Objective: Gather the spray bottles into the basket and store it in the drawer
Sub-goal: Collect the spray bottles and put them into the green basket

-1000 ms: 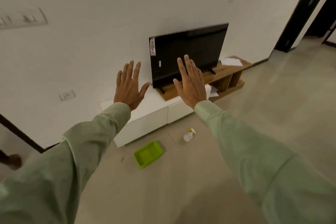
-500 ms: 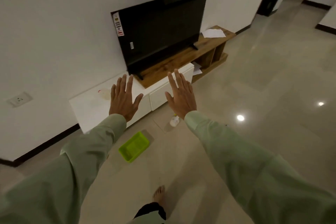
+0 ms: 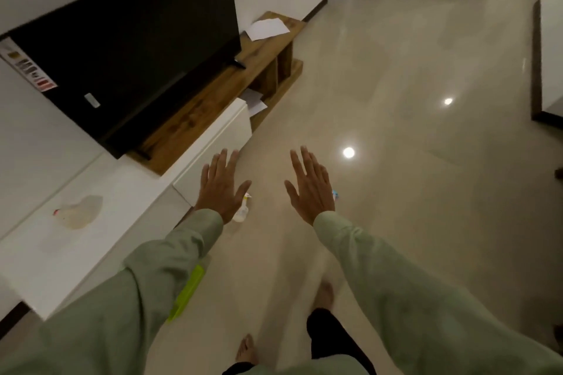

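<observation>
Up front, both arms in pale green sleeves reach out over the shiny floor [image 3: 411,137]. Left hand [image 3: 221,189] and right hand [image 3: 310,189] are flat, fingers spread, holding nothing, palms down. On the floor, a green basket [image 3: 187,292] peeks from under the left sleeve. One spray bottle [image 3: 242,207] lies just beside the left hand. Another bottle [image 3: 335,194] shows a tiny bit behind the right hand.
</observation>
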`<state>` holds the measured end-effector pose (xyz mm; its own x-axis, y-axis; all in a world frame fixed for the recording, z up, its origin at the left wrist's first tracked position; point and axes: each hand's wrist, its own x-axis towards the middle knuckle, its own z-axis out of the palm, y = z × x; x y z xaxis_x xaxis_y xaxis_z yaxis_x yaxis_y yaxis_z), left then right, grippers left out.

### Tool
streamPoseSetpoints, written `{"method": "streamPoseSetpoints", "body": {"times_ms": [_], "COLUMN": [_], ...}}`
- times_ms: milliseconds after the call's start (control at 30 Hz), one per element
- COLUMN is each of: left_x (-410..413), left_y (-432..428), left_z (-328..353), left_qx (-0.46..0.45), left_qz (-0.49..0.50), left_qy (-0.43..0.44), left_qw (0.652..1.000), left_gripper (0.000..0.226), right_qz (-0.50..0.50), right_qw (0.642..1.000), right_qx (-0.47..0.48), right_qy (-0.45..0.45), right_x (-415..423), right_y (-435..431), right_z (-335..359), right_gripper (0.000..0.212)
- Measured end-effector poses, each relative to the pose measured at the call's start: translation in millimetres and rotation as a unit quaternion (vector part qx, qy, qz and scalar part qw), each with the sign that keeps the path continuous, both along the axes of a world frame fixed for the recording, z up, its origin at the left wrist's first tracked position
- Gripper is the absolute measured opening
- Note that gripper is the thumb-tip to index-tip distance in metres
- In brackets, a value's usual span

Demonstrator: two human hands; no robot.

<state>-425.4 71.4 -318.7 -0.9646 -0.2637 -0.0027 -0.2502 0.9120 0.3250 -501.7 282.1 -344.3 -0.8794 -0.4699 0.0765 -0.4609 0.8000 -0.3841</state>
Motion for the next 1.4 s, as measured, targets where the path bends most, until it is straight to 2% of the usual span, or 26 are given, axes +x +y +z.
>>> {"method": "streamPoseSetpoints", "body": {"times_ms": [267, 467, 567, 667, 800, 1033, 1100, 1233, 1300, 1400], "left_x": [-105, -174, -214, -252, -296, -354, -364, -371, -368, -355], "left_y": [86, 116, 119, 117, 119, 128, 130, 131, 132, 129], "left_z": [-58, -111, -155, -215, -328, -576, -640, -728, -754, -771], "left_qx": [0.016, 0.052, 0.075, 0.084, 0.1, 0.119, 0.117, 0.126, 0.133, 0.149], "left_qz": [-0.038, -0.059, -0.067, -0.074, -0.074, -0.067, -0.063, -0.046, -0.041, -0.014], "left_qy": [-0.073, -0.129, -0.154, -0.165, -0.183, -0.206, -0.21, -0.213, -0.218, -0.226], "left_qw": [0.996, 0.989, 0.983, 0.98, 0.975, 0.969, 0.969, 0.968, 0.966, 0.963], "left_gripper": [0.075, 0.074, 0.074, 0.073, 0.073, 0.072, 0.073, 0.073, 0.073, 0.073], "right_qz": [-0.057, -0.115, -0.147, -0.175, -0.23, -0.311, -0.341, -0.431, -0.463, -0.482], "right_qw": [0.994, 0.978, 0.966, 0.954, 0.932, 0.883, 0.862, 0.793, 0.776, 0.757], "right_qx": [0.045, 0.076, 0.102, 0.108, 0.07, 0.019, 0.004, -0.069, -0.105, -0.151], "right_qy": [-0.086, -0.155, -0.187, -0.219, -0.272, -0.351, -0.376, -0.426, -0.415, -0.415], "right_x": [-103, -167, -197, -228, -268, -316, -326, -345, -352, -359], "right_y": [93, 127, 131, 127, 116, 110, 109, 110, 111, 104], "right_z": [-55, -101, -147, -211, -330, -576, -643, -736, -765, -786], "right_gripper": [0.072, 0.073, 0.072, 0.072, 0.073, 0.074, 0.077, 0.087, 0.077, 0.047]}}
